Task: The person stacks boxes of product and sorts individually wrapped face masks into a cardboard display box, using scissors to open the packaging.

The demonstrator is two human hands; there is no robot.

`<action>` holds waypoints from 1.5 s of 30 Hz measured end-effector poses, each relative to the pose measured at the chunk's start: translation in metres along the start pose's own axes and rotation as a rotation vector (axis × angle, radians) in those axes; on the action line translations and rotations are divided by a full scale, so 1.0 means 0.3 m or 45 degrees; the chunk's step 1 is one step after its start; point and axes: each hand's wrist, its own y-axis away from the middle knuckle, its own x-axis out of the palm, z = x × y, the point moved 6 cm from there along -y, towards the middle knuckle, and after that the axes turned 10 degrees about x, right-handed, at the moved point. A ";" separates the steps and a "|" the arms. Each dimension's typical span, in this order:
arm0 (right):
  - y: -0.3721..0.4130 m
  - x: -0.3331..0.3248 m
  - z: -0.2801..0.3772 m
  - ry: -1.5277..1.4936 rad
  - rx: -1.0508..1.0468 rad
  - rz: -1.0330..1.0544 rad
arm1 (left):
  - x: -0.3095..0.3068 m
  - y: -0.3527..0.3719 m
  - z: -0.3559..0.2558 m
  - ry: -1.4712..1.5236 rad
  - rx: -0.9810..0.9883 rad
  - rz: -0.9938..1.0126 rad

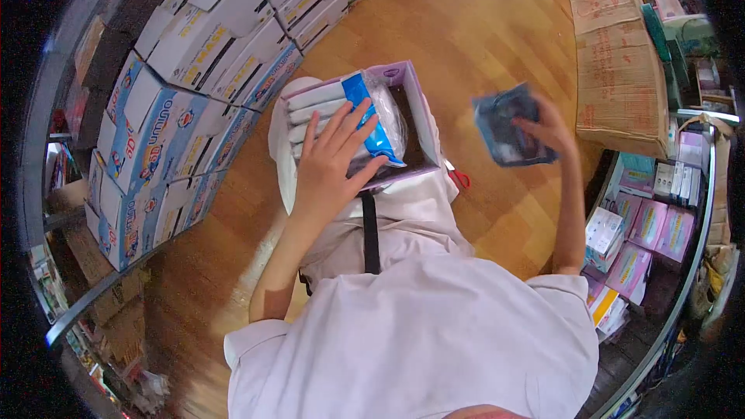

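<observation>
An open box with pale purple edges rests on the person's lap. Inside it, several white wrapped packs lie in a row at the left, beside a clear plastic pack with a blue band. My left hand lies over the packs and the blue band, its fingers spread. Out to the right, above the floor, my right hand grips a dark pack in clear plastic by its right side. Red-handled scissors show just right of the lap.
Stacked white and blue mask boxes stand on the left. A large brown carton is at the upper right, above a shelf with pink and white boxes. Wooden floor lies between them.
</observation>
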 end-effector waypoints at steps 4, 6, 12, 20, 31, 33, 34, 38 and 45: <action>0.220 -0.122 0.558 -0.083 -0.202 -0.582 | -0.001 -0.002 -0.002 0.021 0.001 -0.014; 0.255 -0.062 0.698 -0.225 -0.269 -0.552 | -0.002 0.002 -0.002 0.030 -0.012 -0.019; 0.156 0.187 0.809 0.117 -0.293 -0.351 | -0.005 0.026 0.001 0.063 0.003 -0.083; 0.120 0.443 0.924 1.031 -0.104 -0.451 | -0.005 0.036 -0.002 0.024 0.013 -0.102; 0.071 0.509 0.746 0.487 -0.085 -0.225 | 0.005 0.028 0.008 0.017 -0.015 -0.111; 0.090 0.485 0.711 0.536 -0.022 -0.140 | 0.008 0.035 0.010 0.030 0.003 -0.114; 0.086 0.492 0.710 0.585 -0.063 -0.171 | 0.010 0.035 0.011 0.032 0.004 -0.114; 0.045 0.597 0.667 0.717 -0.126 -0.260 | 0.014 0.028 0.014 0.004 -0.016 -0.095; 0.092 0.548 0.692 0.471 -0.052 -0.260 | -0.007 0.025 0.008 0.019 0.010 -0.124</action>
